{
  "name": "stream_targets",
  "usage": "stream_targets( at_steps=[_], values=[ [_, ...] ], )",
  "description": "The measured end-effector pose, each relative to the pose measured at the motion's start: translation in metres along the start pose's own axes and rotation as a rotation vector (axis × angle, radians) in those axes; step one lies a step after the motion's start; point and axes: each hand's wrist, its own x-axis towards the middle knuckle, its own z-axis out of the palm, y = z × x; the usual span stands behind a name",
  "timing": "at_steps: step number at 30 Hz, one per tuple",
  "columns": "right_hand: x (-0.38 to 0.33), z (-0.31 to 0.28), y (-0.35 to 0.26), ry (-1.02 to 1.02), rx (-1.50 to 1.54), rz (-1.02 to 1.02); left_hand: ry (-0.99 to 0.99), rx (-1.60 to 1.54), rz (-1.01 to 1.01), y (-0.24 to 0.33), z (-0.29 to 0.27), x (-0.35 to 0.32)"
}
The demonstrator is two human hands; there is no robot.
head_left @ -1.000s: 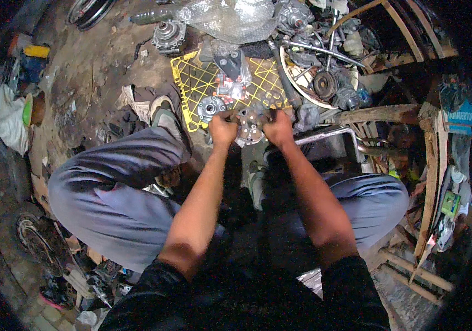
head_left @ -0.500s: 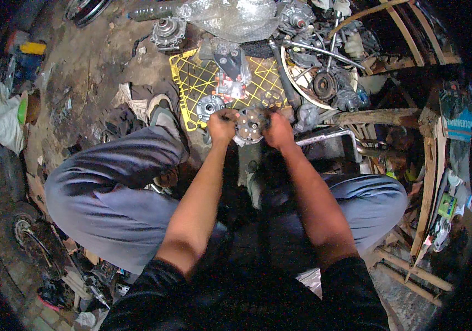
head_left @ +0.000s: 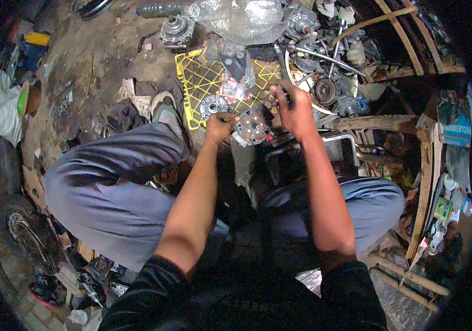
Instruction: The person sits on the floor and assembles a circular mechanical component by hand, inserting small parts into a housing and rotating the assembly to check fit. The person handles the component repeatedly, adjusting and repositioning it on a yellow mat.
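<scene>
Between my legs a round grey metal plate (head_left: pixel 251 128) with several holes and bolt heads faces up, looking like a clutch or engine part. My left hand (head_left: pixel 220 127) grips its left edge with closed fingers. Raised off to the right of the plate, my right hand (head_left: pixel 295 110) has its fingers curled together; what they hold, if anything, is too small and dark to make out. Just beyond my left hand, a silver round metal housing (head_left: pixel 212 106) with a central hole lies on the yellow plastic grate (head_left: pixel 193 91).
On the grate lies a clear plastic bag (head_left: pixel 236 66) with parts. Behind it are a geared metal part (head_left: pixel 176 31) and bubble wrap (head_left: pixel 241 21). A round basin (head_left: pixel 352 83) heaped with engine parts stands right, near a wooden beam (head_left: pixel 376 122) and bent metal tube (head_left: pixel 349 138).
My right hand has left the plate's right edge and moved up and to the right, its fingers curled. My left hand stays at the plate's left side.
</scene>
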Motion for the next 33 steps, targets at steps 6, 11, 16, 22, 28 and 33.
stream_targets(
  at_steps=[6, 11, 16, 22, 28, 33],
  values=[
    [-0.025, 0.0, -0.026, -0.285, 0.033, 0.15, 0.042, -0.051, -0.014, -0.006, 0.004, -0.004],
    [-0.046, 0.016, -0.011, -0.3, 0.041, 0.06, -0.004, -0.042, 0.048, -0.005, 0.002, -0.011],
    [-0.056, 0.027, -0.008, -0.385, -0.03, 0.047, 0.12, 0.03, 0.013, 0.002, 0.005, -0.021],
    [-0.063, 0.033, -0.006, -0.42, -0.073, 0.041, 0.188, 0.083, 0.014, 0.019, 0.009, -0.035],
    [-0.08, 0.036, -0.018, -0.437, -0.363, -0.039, 0.204, 0.111, -0.003, 0.011, 0.012, -0.028],
    [-0.11, 0.051, -0.034, -0.461, -0.43, -0.251, 0.266, 0.138, -0.007, 0.004, 0.01, -0.024]
  ],
)
